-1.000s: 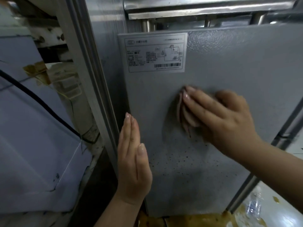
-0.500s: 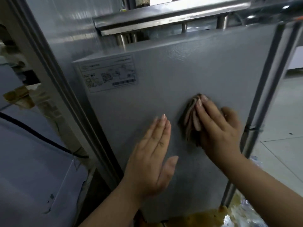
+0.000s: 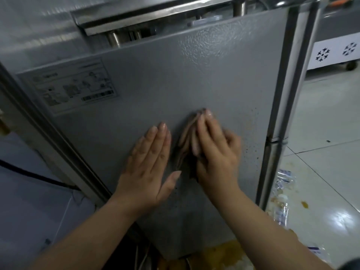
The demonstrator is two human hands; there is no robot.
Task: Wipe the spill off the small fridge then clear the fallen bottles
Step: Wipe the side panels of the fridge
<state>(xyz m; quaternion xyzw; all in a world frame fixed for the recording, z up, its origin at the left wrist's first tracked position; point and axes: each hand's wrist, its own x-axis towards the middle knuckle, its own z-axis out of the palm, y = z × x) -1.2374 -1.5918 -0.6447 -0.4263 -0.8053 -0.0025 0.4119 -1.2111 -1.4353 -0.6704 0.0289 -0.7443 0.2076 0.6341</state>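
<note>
Grey small fridge (image 3: pixel 204 75), pebbled side panel facing the camera, speckled with brown spill (image 3: pixel 251 125) near the right edge, beside the metal post (image 3: pixel 288 94). Right hand (image 3: pixel 216 151) pressing a folded pinkish cloth (image 3: pixel 185 145) flat against mid-panel, fingers fairly straight on it, thumb apparently tucked around the cloth. Left hand (image 3: pixel 150 164) spread flat on the panel just left of the cloth, fingers together, thumb out. Compared with half a second back: hands closer together, more of the speckled strip and floor (image 3: pixel 321 152) showing. Clear fallen bottles (image 3: pixel 282 193) lying on the floor right of the fridge amid yellow-brown puddles. White rating label (image 3: pixel 72 88) upper left with barcode; print too blurred to read.
</note>
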